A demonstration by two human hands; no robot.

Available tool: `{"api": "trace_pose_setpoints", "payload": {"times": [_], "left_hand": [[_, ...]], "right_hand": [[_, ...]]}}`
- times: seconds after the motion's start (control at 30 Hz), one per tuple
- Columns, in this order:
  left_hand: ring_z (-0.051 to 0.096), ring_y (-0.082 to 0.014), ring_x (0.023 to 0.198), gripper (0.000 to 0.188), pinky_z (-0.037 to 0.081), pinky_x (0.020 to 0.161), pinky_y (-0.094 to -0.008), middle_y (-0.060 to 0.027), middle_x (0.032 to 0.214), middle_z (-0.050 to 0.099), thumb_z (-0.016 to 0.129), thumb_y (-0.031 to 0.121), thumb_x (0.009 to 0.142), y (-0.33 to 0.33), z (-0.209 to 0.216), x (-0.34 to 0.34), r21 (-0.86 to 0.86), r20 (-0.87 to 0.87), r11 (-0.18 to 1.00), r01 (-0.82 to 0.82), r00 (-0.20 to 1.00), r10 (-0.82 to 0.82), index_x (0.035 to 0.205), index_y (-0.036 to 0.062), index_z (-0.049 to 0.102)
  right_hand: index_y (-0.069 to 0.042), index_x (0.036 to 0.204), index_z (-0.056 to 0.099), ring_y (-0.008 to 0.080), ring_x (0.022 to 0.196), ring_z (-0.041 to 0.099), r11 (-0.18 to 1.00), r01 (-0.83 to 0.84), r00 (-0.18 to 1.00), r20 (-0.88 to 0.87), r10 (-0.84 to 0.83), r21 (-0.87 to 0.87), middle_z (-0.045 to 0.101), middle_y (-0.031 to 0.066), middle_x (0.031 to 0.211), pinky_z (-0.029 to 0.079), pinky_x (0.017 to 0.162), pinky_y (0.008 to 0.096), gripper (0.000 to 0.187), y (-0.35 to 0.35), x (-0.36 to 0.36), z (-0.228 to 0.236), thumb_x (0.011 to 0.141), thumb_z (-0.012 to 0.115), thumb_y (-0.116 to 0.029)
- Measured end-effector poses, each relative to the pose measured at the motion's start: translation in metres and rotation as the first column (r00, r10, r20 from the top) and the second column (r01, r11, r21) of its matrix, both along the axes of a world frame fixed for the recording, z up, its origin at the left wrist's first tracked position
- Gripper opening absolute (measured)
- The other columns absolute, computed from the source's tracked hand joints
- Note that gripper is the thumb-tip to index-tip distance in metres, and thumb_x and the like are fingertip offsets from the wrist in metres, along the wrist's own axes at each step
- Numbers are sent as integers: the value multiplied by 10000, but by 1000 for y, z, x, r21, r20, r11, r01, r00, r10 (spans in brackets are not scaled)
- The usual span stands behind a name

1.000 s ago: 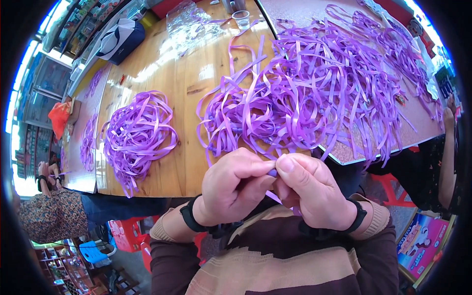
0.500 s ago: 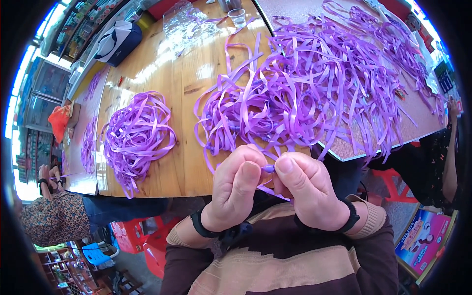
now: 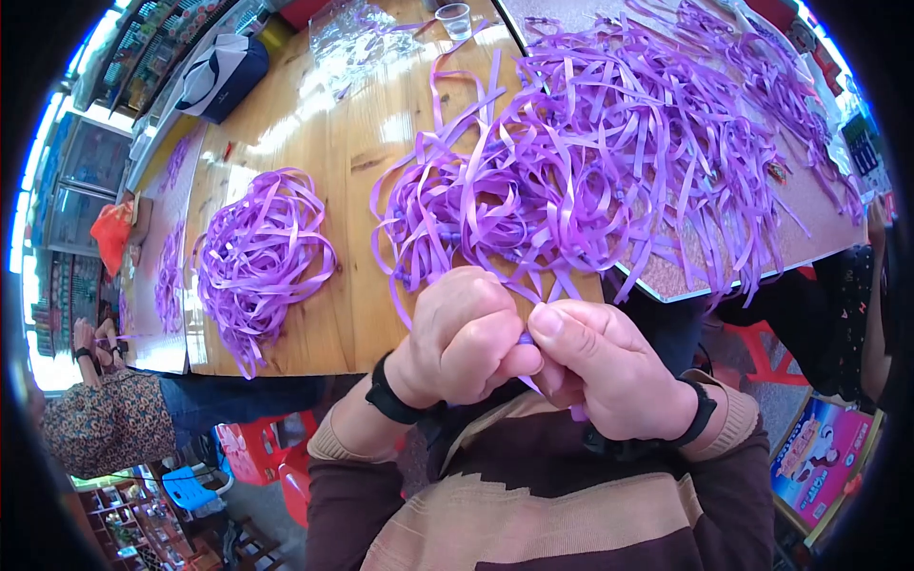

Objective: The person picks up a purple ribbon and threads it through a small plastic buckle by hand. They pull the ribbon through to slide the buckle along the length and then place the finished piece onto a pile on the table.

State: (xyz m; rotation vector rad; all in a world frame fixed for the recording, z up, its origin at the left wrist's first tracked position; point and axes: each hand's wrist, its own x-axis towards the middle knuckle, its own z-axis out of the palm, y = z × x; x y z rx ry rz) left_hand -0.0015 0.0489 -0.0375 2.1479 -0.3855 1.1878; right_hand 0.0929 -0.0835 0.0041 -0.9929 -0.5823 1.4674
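Grip: narrow, pinching clip [image 3: 526,339] with left hand [image 3: 466,333] and right hand [image 3: 609,366] | Location: between both hands, near desk [image 3: 357,324] | Change: curled tighter at left, hiding more of clip than just before | Meaning: probably mid-adjustment

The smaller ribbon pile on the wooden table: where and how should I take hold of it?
Probably with a broad grasp around the middle of the smaller ribbon pile, coming from the right, where wooden tabletop separates it from the larger heap. Its loops overlap loosely, so pinching one might pull it out alone.
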Motion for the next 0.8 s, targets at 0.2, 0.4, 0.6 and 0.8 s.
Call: {"api": "trace_pose_setpoints", "payload": {"times": [0.2,0.4,0.6,0.8], "left_hand": [[425,-222,478,221,338,408,-319,-86,627,441,589,192,788,2,1,-3,-15,-82,996,86,993,-87,767,21,451],[433,-213,520,286,340,471,-307,-102,650,459,452,277,875,-14,-4,-15,-407,-212,913,2,972,-97,804,1,477],[419,-207,492,251,318,447,-301,-89,591,439,437,211,876,-23,4,-14,-477,-259,876,-78,964,-56,747,-1,476],[394,-203,426,233,283,378,-299,-69,553,410,510,185,835,-20,-15,-1,-202,-67,963,-180,983,169,679,23,446]], "right_hand": [[-65,695,469,48,424,335,997,-19,998,-52,16,-70,422,-15,543,261,379,193,360,-3,1,0,911,368,-335],[-65,689,468,33,455,333,999,27,999,24,-27,21,421,-24,553,262,406,184,355,-2,0,-6,910,381,-328],[-60,710,480,21,501,349,992,87,982,158,-101,95,432,-34,583,274,440,174,345,-2,-4,-10,913,381,-321],[-63,703,478,31,484,347,990,112,989,86,-119,89,429,-28,583,270,425,181,345,-1,-9,-12,914,376,-316]]}}
